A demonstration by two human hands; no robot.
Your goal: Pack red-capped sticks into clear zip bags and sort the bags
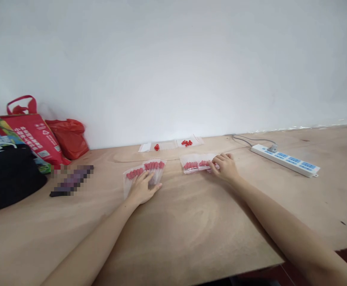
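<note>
Two clear bags of red pieces, a left one (134, 173) and one beside it (154, 165), lie on the wooden table. Over their lower parts rests my left hand (142, 189), its fingers spread and its thumb out to the right. Further right are two more clear bags with red pieces, one (190, 165) uncovered and another (204, 163) partly under my right hand (224, 167). The fingers of my right hand are bent at that bag's right end; whether they pinch it is too small to tell.
Near the wall lie small red pieces (187, 143) and a red item (157, 147) on clear bags. A white power strip (286, 159) is at right. Red bags (68, 137), a black item (9, 176) and a blurred dark object (73, 180) stand or lie at left.
</note>
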